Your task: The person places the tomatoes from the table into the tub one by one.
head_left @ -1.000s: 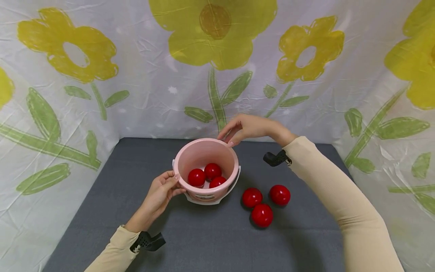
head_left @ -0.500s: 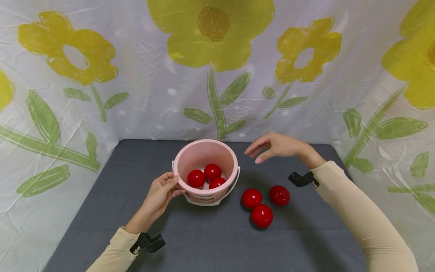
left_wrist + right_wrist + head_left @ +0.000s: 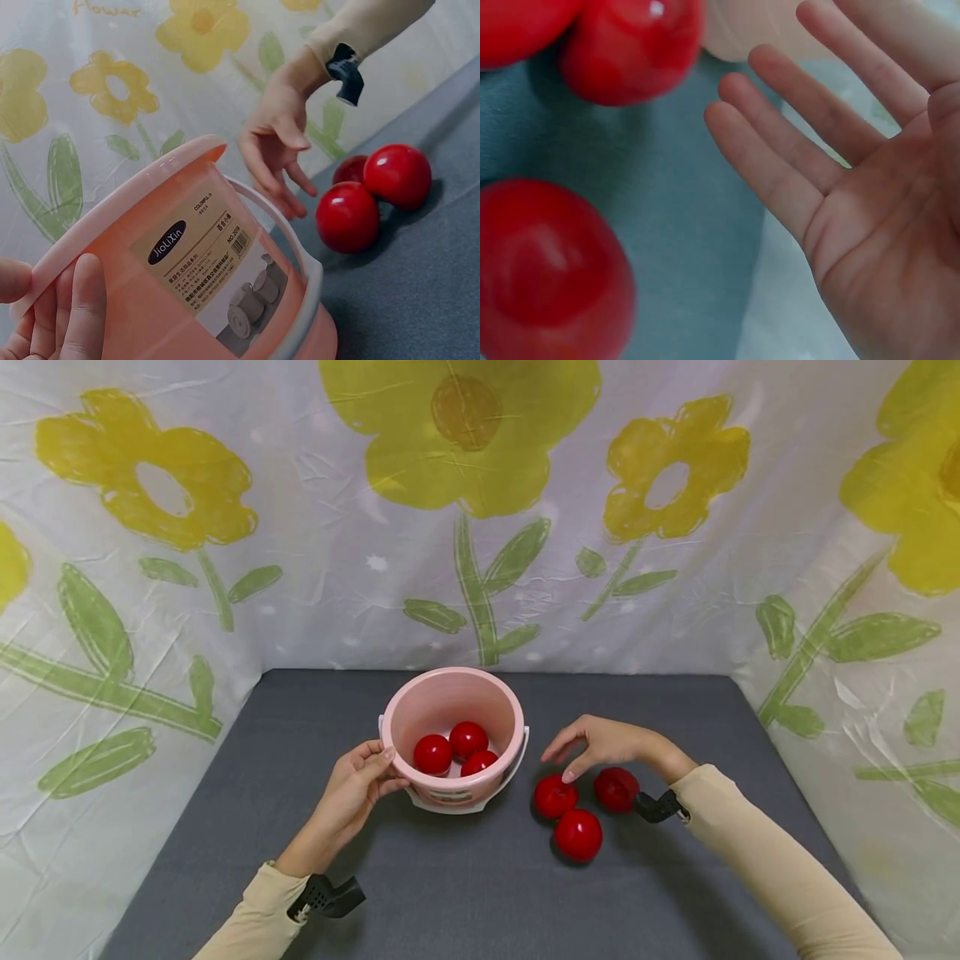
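A pink bucket (image 3: 461,693) stands on the table, holding several glossy, round red fruits (image 3: 432,753) that resemble apples. My left hand (image 3: 348,793) pinches the bucket's rim at its left side, with the fingers against the outer wall in the left wrist view. Right of the bucket, my right hand (image 3: 607,743) hangs over a loose red fruit (image 3: 555,798), palm down and fingers loosely bent, with nothing in it. Another red fruit (image 3: 577,837) lies nearer the front, and a third red fruit (image 3: 616,790) lies to the right, below the hand.
The bucket's pale handle (image 3: 309,277) hangs down along its outside, below a printed label (image 3: 202,247). A dark grey cloth (image 3: 465,893) covers the table. Behind and at both sides hangs a flower-printed curtain (image 3: 330,568).
My right hand has left the bucket's far rim, moved right and then come down toward the loose red fruits. The left hand has kept its grip on the rim.
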A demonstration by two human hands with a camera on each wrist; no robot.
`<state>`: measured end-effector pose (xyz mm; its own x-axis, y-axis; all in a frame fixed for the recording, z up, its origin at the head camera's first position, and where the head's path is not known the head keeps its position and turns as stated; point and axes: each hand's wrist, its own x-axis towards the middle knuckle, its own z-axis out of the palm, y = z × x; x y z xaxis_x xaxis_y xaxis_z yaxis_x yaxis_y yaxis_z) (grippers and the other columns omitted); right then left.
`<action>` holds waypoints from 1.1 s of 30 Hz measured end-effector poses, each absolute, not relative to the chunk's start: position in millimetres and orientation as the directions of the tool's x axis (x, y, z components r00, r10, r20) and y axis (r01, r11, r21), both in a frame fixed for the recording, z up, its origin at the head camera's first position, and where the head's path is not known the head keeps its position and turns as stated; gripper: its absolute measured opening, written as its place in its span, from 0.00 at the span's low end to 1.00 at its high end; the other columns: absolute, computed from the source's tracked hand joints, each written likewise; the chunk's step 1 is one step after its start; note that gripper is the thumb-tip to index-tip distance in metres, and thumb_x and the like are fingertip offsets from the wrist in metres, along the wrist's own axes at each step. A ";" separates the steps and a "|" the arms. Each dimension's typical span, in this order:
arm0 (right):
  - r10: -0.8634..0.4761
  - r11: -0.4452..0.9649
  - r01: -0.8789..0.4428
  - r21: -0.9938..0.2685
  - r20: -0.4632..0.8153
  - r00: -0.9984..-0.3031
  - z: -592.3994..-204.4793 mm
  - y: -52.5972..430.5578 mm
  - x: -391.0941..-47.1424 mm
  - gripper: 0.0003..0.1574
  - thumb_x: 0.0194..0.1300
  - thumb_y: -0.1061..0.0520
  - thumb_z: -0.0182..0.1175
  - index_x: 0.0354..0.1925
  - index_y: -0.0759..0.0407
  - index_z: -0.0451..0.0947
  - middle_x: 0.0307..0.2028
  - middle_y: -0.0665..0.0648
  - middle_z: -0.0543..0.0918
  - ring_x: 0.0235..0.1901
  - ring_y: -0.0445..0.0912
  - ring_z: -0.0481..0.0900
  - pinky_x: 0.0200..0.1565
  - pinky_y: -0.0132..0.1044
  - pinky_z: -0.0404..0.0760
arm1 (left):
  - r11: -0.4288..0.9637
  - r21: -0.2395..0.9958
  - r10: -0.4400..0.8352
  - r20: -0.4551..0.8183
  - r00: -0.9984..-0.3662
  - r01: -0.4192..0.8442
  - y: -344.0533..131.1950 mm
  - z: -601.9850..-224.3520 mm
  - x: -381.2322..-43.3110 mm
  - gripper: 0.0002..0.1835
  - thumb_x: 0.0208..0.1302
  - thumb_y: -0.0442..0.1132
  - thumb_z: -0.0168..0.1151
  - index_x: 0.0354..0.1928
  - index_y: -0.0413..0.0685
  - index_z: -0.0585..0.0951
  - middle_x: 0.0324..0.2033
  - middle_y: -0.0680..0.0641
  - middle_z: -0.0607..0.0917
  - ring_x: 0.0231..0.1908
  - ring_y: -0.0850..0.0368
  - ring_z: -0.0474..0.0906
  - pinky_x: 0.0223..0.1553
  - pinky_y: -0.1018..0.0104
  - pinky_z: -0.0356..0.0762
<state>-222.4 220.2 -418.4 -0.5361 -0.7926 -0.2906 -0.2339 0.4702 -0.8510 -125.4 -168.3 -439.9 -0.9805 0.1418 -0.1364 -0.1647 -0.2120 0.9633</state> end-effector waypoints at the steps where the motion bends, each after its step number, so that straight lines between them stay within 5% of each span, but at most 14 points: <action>1: -0.794 0.472 -0.229 -0.851 -0.299 -0.529 -421.0 218.8 -221.2 0.28 0.57 0.56 0.72 0.56 0.59 0.81 0.58 0.68 0.81 0.59 0.65 0.77 0.51 0.31 0.85 | -0.213 0.963 0.141 -0.136 -0.981 -0.164 -168.3 -440.0 -125.3 0.21 0.74 0.38 0.53 0.58 0.28 0.62 0.34 0.53 0.82 0.32 0.63 0.82 0.40 0.71 0.87; 6: -0.799 0.490 -0.260 -0.832 -0.310 -0.515 -433.6 214.8 -217.6 0.30 0.57 0.58 0.73 0.57 0.65 0.80 0.56 0.65 0.83 0.57 0.59 0.81 0.55 0.42 0.85 | -0.217 0.963 0.144 -0.133 -0.981 -0.162 -168.5 -439.6 -125.0 0.21 0.74 0.37 0.53 0.58 0.29 0.62 0.35 0.53 0.82 0.32 0.63 0.82 0.40 0.71 0.87; 11: -0.797 0.518 -0.325 -0.791 -0.309 -0.519 -441.6 210.9 -215.0 0.28 0.56 0.57 0.73 0.55 0.61 0.82 0.52 0.57 0.87 0.54 0.51 0.82 0.61 0.58 0.78 | -0.211 0.963 0.139 -0.139 -0.980 -0.167 -168.5 -439.6 -124.9 0.21 0.74 0.37 0.53 0.59 0.29 0.62 0.33 0.54 0.83 0.32 0.63 0.82 0.40 0.71 0.87; 26: -0.770 0.570 -0.346 -0.745 -0.338 -0.541 -449.7 208.7 -211.6 0.26 0.56 0.58 0.73 0.55 0.56 0.83 0.50 0.51 0.87 0.49 0.45 0.81 0.55 0.46 0.82 | -0.205 0.965 0.143 -0.134 -0.981 -0.162 -168.7 -439.5 -124.5 0.22 0.75 0.37 0.53 0.60 0.28 0.61 0.34 0.54 0.83 0.33 0.63 0.82 0.41 0.71 0.87; 33: -0.774 0.553 -0.339 -0.762 -0.319 -0.547 -445.6 213.8 -212.9 0.26 0.56 0.57 0.73 0.55 0.56 0.82 0.51 0.53 0.87 0.51 0.49 0.81 0.56 0.51 0.82 | -0.205 0.966 0.147 -0.132 -0.980 -0.160 -168.5 -439.6 -125.0 0.24 0.75 0.38 0.53 0.60 0.26 0.60 0.36 0.53 0.82 0.32 0.63 0.82 0.41 0.71 0.87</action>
<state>-212.9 213.8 -445.6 -0.5471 -0.7741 -0.3185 -0.3385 0.5527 -0.7616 -125.0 -168.5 -439.6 -0.9804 0.1469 -0.1315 -0.1603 -0.2052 0.9655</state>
